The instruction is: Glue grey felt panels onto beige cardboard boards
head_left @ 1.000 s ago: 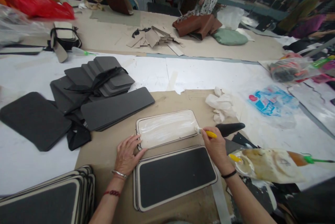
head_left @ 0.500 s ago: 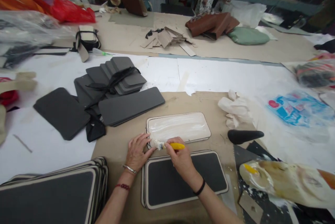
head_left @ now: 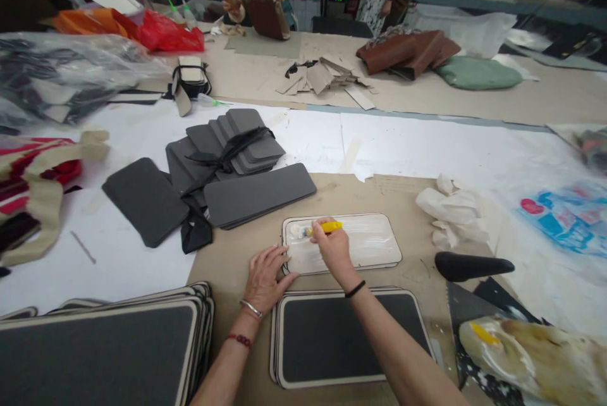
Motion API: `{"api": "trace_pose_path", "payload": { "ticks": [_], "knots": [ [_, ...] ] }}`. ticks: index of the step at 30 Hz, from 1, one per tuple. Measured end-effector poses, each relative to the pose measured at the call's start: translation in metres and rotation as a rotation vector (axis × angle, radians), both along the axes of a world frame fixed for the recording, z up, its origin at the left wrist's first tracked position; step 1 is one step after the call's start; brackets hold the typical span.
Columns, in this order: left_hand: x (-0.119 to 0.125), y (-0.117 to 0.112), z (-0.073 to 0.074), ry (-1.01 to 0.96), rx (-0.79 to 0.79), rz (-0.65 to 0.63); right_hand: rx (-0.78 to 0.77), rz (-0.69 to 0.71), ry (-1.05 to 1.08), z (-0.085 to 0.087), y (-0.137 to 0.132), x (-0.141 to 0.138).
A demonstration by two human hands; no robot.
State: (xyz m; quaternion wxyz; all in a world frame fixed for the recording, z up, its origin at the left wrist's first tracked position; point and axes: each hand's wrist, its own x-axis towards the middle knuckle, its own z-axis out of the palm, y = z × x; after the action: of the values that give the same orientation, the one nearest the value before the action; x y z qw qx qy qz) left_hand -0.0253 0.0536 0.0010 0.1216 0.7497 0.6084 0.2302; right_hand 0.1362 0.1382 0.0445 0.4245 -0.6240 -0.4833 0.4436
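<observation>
A rounded rectangular panel [head_left: 370, 245], coated in wet white glue, lies on brown paper [head_left: 360, 194] in front of me. My left hand [head_left: 266, 277] rests flat with fingers spread, pinning the panel's left end. My right hand [head_left: 332, 248] is closed round a yellow-handled brush [head_left: 325, 227], whose bristles touch the panel's upper left corner. Just below lies a stack of dark panels with cream borders [head_left: 348, 336].
Another stack of bordered panels [head_left: 109, 343] sits at lower left. Grey foam pieces [head_left: 237, 166] lie beyond, crumpled white gloves [head_left: 453, 210] and a black tool [head_left: 472, 265] to the right, a glue-smeared bag [head_left: 531, 352] at lower right. Other people work with brown bags [head_left: 408, 52] at the far table.
My right hand swept the brush from the panel's right end to its lower left edge, then up to the upper left corner. The left hand stayed on the panel's left end.
</observation>
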Motion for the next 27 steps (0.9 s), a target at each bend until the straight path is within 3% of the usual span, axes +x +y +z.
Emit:
{"api": "trace_pose_path", "payload": {
  "ticks": [5,8,12,14,16,19,21,24,27],
  "knots": [
    [0.000,0.000,0.000,-0.004,-0.009,0.008,0.022,-0.107,-0.193,0.014,-0.004,0.041],
    [0.000,0.000,0.000,0.001,-0.010,0.006,0.007,-0.033,-0.070,0.017,-0.024,0.028],
    [0.000,-0.001,-0.002,0.021,0.015,-0.008,0.042,0.091,-0.004,0.002,-0.043,0.013],
    [-0.001,-0.001,-0.004,0.030,0.038,-0.013,0.045,0.026,-0.060,-0.004,-0.042,0.036],
    [-0.002,0.000,-0.006,0.036,0.059,-0.016,0.021,-0.093,-0.141,-0.002,-0.038,0.077],
    [-0.003,0.001,-0.007,0.033,0.084,-0.017,0.018,-0.250,-0.352,0.012,-0.037,0.141],
    [-0.002,0.001,-0.007,0.033,0.097,-0.014,0.038,-0.313,-0.493,0.022,-0.039,0.166],
    [-0.002,0.000,-0.006,0.046,0.116,-0.013,0.064,-0.347,-0.496,0.026,-0.039,0.174],
    [-0.002,0.000,-0.008,0.065,0.134,-0.023,0.050,-0.317,-0.287,0.019,-0.028,0.166]
  ]
}}
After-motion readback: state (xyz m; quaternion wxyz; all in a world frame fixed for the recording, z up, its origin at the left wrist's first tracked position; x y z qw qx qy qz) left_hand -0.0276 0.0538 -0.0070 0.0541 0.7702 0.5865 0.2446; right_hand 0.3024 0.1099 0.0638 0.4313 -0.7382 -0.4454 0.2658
